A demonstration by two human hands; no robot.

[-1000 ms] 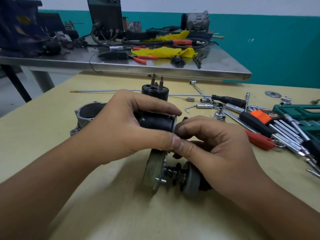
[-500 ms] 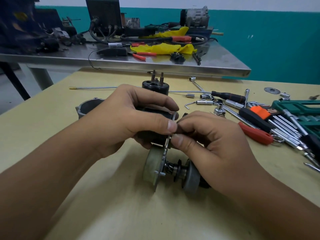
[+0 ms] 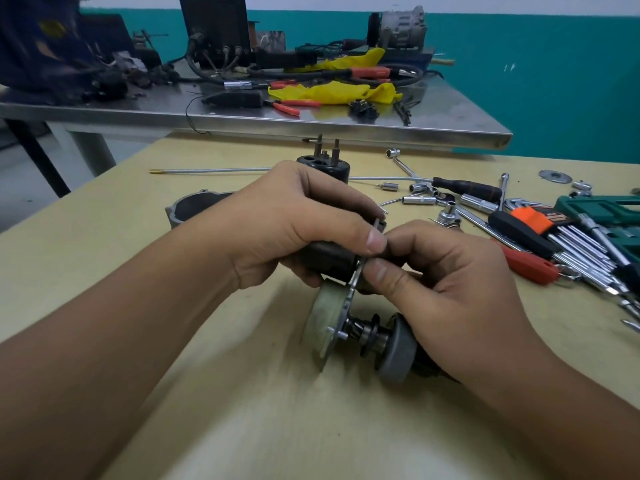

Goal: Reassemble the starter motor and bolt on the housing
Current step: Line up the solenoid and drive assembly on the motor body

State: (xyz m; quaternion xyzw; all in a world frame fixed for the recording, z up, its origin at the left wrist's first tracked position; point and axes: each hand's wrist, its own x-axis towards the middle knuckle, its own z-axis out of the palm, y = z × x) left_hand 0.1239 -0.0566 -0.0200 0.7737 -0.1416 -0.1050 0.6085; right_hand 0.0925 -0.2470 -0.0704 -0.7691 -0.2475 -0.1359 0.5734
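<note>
Pale yellow-tan laminate covers the near surface (image 3: 145,393), and the partly assembled starter motor (image 3: 349,327) lies on it near the middle, between two bare hands. Its cream-coloured disc and thin metal plate stand on edge, with a short shaft, a small black pinion and a grey wheel-shaped end running off to the right. The left hand (image 3: 291,230) has its grip closed around the black cylindrical body at the top of the motor, fingers curled over it and the thumb pressed against the plate edge. The right hand (image 3: 450,289) has its grip closed too, thumb and forefinger pinching something small against the same plate edge, just beside the left thumb; what it pinches is too hidden to tell.

Behind the left hand, a grey cast metal housing (image 3: 194,206) sits on the surface, mostly covered by the wrist. Farther back stands a black cylindrical solenoid with two upright studs (image 3: 323,162). A long thin metal rod with a brass tip (image 3: 207,171) lies far left of it. To the right lies a scatter of chrome sockets and wrenches (image 3: 450,202), a red-handled tool (image 3: 530,265), a set of hex keys in an orange-and-black holder (image 3: 540,220) and a green tool case (image 3: 602,209). Beyond, a steel-topped workbench (image 3: 346,128) carries yellow cloth (image 3: 332,91), red-handled pliers (image 3: 294,105) and dark cables.
</note>
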